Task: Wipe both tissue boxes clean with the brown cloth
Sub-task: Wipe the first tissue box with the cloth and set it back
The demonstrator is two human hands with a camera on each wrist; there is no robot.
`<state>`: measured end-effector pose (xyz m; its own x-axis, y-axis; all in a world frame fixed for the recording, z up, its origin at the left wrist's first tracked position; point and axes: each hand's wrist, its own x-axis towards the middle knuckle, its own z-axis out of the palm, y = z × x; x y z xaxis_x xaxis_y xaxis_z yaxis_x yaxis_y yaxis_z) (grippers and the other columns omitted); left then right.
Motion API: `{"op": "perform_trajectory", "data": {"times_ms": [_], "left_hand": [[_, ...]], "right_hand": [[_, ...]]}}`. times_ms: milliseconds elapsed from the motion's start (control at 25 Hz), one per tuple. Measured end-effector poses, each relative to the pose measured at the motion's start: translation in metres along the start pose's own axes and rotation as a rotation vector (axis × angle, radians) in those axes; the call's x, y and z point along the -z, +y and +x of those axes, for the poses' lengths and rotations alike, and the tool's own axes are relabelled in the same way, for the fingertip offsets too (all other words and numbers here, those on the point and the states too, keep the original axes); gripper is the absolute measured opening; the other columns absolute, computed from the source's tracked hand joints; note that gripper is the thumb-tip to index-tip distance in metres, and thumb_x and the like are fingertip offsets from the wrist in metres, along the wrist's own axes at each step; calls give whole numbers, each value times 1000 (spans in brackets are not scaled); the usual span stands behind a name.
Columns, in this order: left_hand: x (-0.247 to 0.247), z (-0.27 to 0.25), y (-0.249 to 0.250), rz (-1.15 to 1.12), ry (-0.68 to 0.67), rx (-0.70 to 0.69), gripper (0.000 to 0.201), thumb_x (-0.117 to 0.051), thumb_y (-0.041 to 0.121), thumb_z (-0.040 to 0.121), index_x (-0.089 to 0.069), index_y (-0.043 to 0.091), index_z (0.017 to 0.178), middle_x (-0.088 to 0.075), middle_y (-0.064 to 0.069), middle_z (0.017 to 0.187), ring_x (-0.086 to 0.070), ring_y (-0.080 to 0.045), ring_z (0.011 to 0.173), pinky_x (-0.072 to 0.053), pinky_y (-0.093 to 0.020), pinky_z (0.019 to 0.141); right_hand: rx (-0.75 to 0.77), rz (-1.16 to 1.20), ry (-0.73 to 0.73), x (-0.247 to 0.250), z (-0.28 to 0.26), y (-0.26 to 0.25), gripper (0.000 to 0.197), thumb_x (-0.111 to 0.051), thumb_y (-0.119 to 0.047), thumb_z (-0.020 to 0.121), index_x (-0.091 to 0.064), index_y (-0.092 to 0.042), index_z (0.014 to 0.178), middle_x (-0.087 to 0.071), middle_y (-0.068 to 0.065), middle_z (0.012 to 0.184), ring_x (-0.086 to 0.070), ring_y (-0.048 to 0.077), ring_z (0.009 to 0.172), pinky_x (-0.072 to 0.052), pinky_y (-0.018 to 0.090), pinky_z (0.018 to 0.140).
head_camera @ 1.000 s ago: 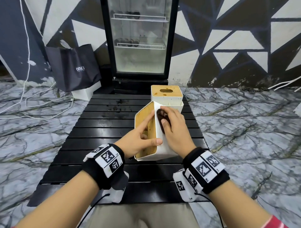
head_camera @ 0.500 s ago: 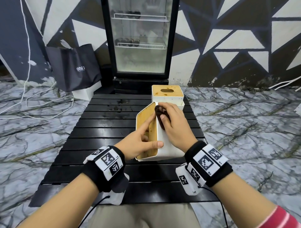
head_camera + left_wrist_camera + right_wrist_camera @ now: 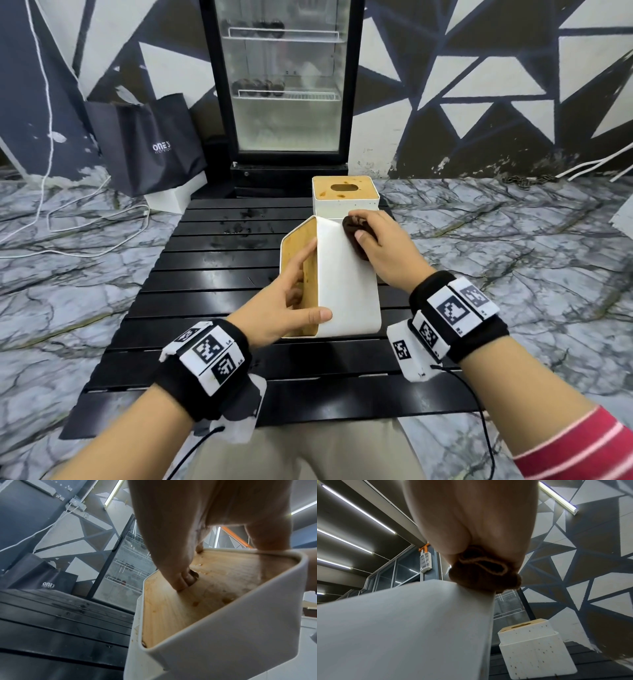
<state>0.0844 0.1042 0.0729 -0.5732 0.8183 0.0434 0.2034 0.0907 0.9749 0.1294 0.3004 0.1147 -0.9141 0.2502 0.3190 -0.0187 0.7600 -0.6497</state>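
Observation:
A white tissue box (image 3: 346,284) lies tipped on its side on the black slatted table (image 3: 212,274), its wooden lid (image 3: 197,601) facing left. My left hand (image 3: 291,301) grips it, thumb on the white upper face and fingers on the lid, one curled into the lid's slot (image 3: 187,580). My right hand (image 3: 380,246) holds the bunched brown cloth (image 3: 354,233) and presses it on the box's far upper corner; the wrist view shows the cloth (image 3: 486,574) at the box's edge. The second tissue box (image 3: 345,198) stands upright just behind, with brown spots on its side (image 3: 536,654).
Dark smears (image 3: 246,229) mark the table's far left slats. A glass-door fridge (image 3: 284,85) stands behind the table, and a black shopping bag (image 3: 150,144) leans at the wall to its left. White cables (image 3: 68,222) lie on the marble floor.
My right hand has slid the brown cloth away from me along the box's white face, from its middle to the far corner. The left hand keeps the same hold.

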Motion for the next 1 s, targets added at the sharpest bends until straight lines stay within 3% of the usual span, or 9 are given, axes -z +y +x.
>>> {"op": "perform_trajectory", "data": {"times_ms": [120,280,360,480,560,640,720,840,1000], "left_hand": [[-2,-6,-1,6,10,-28,95,-75,14,65,-20,54,131,-42,15,136,-51,-1,120,-41,-11,94],[-4,-6,9,66,171,-20,67,-71,30,64,-33,51,115,-52,8,117,-56,-5,104,-46,-10,78],[-5,-3,14,53,274,0,58,-66,35,71,-32,51,115,-56,8,101,-59,-10,90,-46,-18,73],[-6,-1,18,97,321,5,62,-65,39,83,-25,63,124,-62,9,95,-62,-16,85,-51,-30,75],[-4,0,22,108,317,7,57,-66,38,80,-35,67,117,-63,6,88,-65,-20,85,-55,-36,77],[-5,-1,23,60,306,-4,55,-71,25,79,-45,60,112,-61,0,81,-65,-21,78,-55,-38,76],[-8,-4,19,101,283,-24,59,-74,27,69,-47,58,111,-59,-9,87,-65,-24,76,-53,-36,80],[-12,-7,6,139,266,-27,64,-69,44,56,-46,61,114,-56,-16,108,-62,-33,93,-52,-37,88],[-13,-2,-5,135,317,-2,71,-69,61,55,-35,73,116,-55,-6,102,-61,-22,92,-47,-25,88]], "right_hand": [[23,15,-8,6,-13,1,35,-42,-8,93,-46,-10,128,-47,6,129,-39,23,123,-28,29,106],[52,48,16,8,-33,1,35,-43,-7,92,-48,-13,126,-48,2,127,-39,23,121,-29,28,104],[60,54,26,9,-41,0,35,-44,-7,92,-48,-14,126,-48,1,127,-39,21,120,-28,25,101],[92,45,40,7,-50,-4,36,-45,-6,92,-48,-16,126,-49,0,126,-40,20,119,-28,22,99],[102,65,50,8,-55,-4,36,-45,-6,91,-49,-16,126,-49,-2,124,-41,19,119,-29,23,100],[82,119,53,11,-58,-2,36,-45,-7,92,-49,-18,126,-49,-7,121,-41,16,119,-31,24,101],[50,153,50,10,-60,2,36,-45,-7,92,-49,-18,126,-48,-10,119,-43,15,119,-32,26,102],[29,132,56,-2,-63,9,36,-46,-6,91,-50,-17,125,-47,-11,117,-43,19,119,-31,25,101],[-18,127,75,-16,-69,16,37,-45,-5,91,-50,-17,125,-46,-10,117,-42,20,119,-27,21,98]]}}
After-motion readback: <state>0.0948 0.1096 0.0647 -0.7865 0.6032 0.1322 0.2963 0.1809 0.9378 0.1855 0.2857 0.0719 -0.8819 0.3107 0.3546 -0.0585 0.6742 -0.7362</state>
